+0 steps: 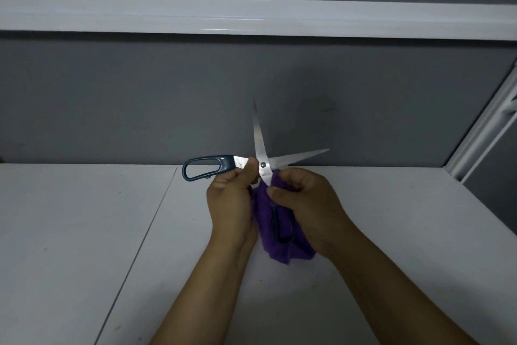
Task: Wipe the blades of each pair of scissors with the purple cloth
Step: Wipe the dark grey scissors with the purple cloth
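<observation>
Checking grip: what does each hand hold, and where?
Left hand pinches the open blue-handled steel scissors beside the pivot; right hand grips the purple cloth below it.

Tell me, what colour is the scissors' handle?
Dark blue-grey handle, on the scissors, clearest in the head view.

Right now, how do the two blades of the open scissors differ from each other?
The upper blade points almost straight up; the side blade points right, nearly level. At the pivot the upper blade lies in front of the side blade. The upper blade's handle hangs down against the purple cloth; the side blade's handle sticks out left. Both are shiny metal.
</observation>
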